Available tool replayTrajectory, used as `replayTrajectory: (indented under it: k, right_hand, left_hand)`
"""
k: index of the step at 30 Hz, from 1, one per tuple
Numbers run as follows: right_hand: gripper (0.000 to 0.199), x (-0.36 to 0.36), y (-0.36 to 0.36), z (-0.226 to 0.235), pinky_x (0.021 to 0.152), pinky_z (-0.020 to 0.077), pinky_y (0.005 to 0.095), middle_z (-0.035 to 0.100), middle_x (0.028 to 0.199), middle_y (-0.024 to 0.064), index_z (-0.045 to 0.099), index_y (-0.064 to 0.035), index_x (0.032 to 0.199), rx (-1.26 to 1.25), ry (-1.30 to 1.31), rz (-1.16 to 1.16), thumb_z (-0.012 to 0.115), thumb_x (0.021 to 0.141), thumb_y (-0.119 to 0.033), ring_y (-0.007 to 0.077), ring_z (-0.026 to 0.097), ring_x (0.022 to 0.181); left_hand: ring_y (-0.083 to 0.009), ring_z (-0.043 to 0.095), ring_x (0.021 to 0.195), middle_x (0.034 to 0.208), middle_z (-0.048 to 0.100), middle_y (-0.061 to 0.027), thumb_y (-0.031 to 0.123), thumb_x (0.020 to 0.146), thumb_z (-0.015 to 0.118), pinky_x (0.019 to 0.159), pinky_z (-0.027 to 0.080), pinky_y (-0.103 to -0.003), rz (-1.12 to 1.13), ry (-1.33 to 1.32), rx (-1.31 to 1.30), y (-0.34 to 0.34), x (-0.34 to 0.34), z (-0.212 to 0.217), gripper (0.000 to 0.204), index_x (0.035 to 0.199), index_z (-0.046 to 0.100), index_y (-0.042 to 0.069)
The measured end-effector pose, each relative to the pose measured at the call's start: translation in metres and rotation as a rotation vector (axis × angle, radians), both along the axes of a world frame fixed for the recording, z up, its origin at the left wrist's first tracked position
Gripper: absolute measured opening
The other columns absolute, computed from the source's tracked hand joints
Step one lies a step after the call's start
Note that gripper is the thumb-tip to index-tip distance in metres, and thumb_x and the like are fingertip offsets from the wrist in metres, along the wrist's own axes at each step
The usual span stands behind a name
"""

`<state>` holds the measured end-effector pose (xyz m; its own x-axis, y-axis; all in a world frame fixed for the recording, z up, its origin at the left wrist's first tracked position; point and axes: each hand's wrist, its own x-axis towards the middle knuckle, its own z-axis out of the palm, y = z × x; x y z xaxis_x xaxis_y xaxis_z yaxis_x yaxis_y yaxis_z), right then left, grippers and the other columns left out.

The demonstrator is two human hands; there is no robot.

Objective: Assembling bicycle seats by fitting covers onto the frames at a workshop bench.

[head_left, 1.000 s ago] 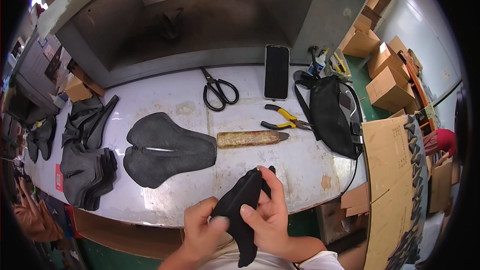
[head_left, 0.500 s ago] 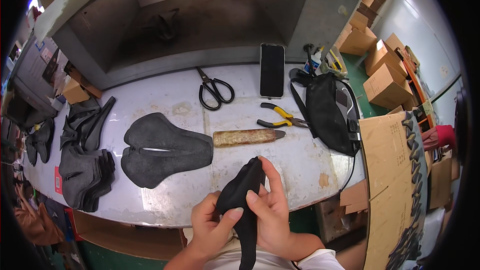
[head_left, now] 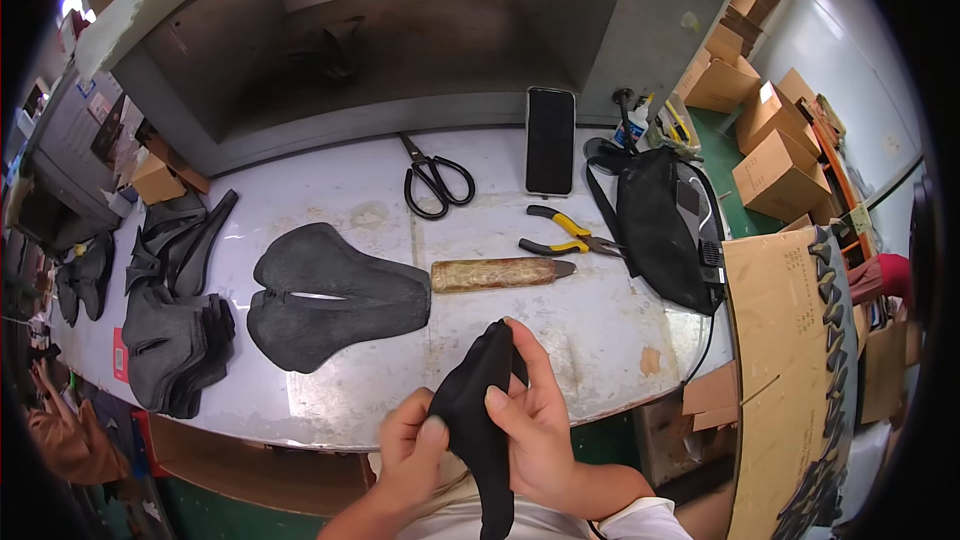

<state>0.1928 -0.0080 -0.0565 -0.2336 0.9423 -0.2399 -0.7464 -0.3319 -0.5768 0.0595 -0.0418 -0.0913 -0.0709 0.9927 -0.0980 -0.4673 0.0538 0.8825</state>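
A black piece shaped like a bicycle saddle cover [head_left: 474,400] is between my hands in front of the bench edge, its narrow end pointing up and a strip hanging down. My left hand [head_left: 410,445] pinches its left edge between thumb and fingers. On its other side my right hand [head_left: 535,430] presses a thumb on it, with the index finger stretched to its tip. Beyond my hands lie a flat dark saddle-shaped piece [head_left: 335,305] with a central slit and a worn-handled knife-like tool [head_left: 495,275].
Black-handled scissors [head_left: 437,185], a phone [head_left: 550,145], yellow-black pliers [head_left: 575,233] and a black pouch [head_left: 660,225] lie on the white bench [head_left: 500,340]. Stacked dark pieces [head_left: 175,350] sit at left. A grey metal box [head_left: 400,120] stands behind; cardboard [head_left: 780,360] borders the right.
My left hand has shifted slightly left and down along the black saddle cover, its thumb now nearer the edge. The right hand keeps its grip. The view has shifted a little.
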Motion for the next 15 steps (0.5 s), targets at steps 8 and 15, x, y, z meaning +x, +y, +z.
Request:
replayTrajectory:
  k: [8,15]
  right_hand:
    - [0.085,0.007,-0.004,-0.015,0.116,0.0227,0.0396,0.019,0.157,0.0174,0.000,-0.0067,0.154,0.475,0.027,0.956,0.059,0.093,-0.003,0.0294,0.024,0.144]
    - [0.077,0.066,0.013,-0.008,0.111,0.0298,0.0437,0.037,0.149,0.0203,0.008,-0.0044,0.154,0.443,-0.097,0.689,0.056,0.093,-0.003,0.0291,0.045,0.131]
  left_hand:
    - [-0.0175,0.059,0.095,0.102,0.062,-0.0073,0.015,0.084,0.073,0.082,0.047,-0.032,0.184,0.773,0.163,-0.060,-0.038,-0.015,0.032,0.108,0.061,-0.002]
    - [-0.0108,0.044,0.065,0.078,0.045,0.0023,0.013,0.084,0.075,0.059,0.041,-0.026,0.698,0.931,-0.455,-0.202,-0.168,-0.124,0.026,0.093,0.053,0.004]
